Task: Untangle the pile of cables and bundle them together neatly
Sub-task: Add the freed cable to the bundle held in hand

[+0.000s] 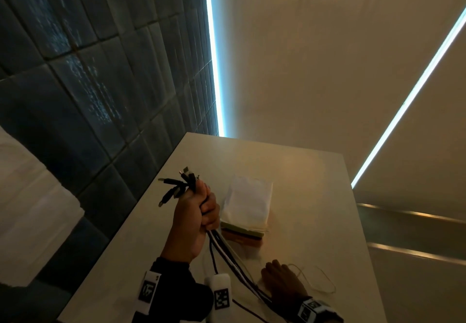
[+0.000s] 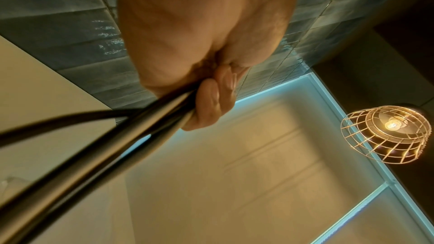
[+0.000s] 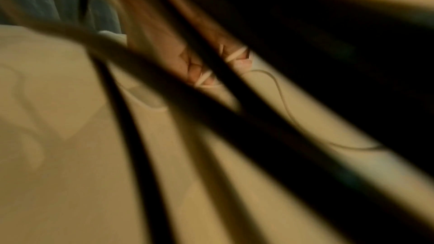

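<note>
My left hand (image 1: 199, 211) is raised above the table (image 1: 307, 171) and grips a bundle of black and white cables (image 1: 232, 254) in its fist. Their connector ends (image 1: 176, 186) fan out above my thumb. The left wrist view shows the curled fingers (image 2: 211, 103) wrapped round the cables (image 2: 105, 146). The bundle slants down under my right wrist. My right hand (image 1: 280, 277) lies knuckles-up on the table. In the right wrist view blurred cables (image 3: 234, 118) cross in front, and my curled fingertips (image 3: 202, 75) meet at the end of a thin wire (image 3: 281, 97) looping right (image 1: 335, 288).
A stack of white napkins on a coloured block (image 1: 247, 204) sits mid-table, right of my left hand. The table's left edge runs along a dark tiled wall (image 1: 100, 95). A caged lamp (image 2: 385, 133) hangs overhead.
</note>
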Available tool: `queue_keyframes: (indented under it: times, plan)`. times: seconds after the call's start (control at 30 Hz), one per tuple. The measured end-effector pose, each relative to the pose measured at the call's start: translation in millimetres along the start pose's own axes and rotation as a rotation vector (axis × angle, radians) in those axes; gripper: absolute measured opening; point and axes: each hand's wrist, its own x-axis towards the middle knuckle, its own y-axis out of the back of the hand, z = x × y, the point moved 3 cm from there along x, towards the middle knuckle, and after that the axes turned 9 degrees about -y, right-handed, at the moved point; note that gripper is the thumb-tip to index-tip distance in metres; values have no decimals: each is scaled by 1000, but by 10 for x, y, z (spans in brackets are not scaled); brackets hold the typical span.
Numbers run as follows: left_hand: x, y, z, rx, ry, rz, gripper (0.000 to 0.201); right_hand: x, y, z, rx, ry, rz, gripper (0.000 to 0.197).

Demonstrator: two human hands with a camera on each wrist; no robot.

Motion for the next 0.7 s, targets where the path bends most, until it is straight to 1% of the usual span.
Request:
queue_keyframes:
  times: [0.1, 0.17, 0.23, 0.3, 0.33, 0.37, 0.4, 0.47, 0.53, 0.6, 0.7]
  plan:
    - [-29, -20, -20, 25, 11, -5, 35, -42, -27, 39, -7, -45, 18, 30]
    - [-53, -18, -29, 55, 13, 14, 37, -72, 0, 56, 51, -81, 59, 31]
    - [-76, -13, -38, 89, 7, 38, 38, -109, 143, 81, 203, -161, 109, 30]
    - [-102, -27, -58, 127, 12, 55, 38, -101, 385, 87, 453, -188, 202, 20]
    - [-111, -41, -77, 149, 17, 60, 36, -106, 550, 60, 592, -159, 265, 10]
    - [-115, -56, -102, 175, 23, 61, 35, -122, 726, 39, 737, -123, 334, 4]
    - [-118, -79, -129, 210, 30, 61, 33, -145, 911, 17, 873, -103, 409, 10]
    - [-128, -138, -186, 282, 43, 50, 29, -269, 1305, -55, 1090, -64, 528, 12]
    - [-151, -211, -237, 342, 48, 10, 24, -408, 1641, -169, 1237, 25, 577, 10]
    - [-194, -310, -257, 379, 40, -71, 23, -538, 1870, -289, 1371, 121, 593, 9]
    - [-244, -468, -257, 425, 21, -196, 35, -684, 2044, -382, 1491, 172, 644, 6]
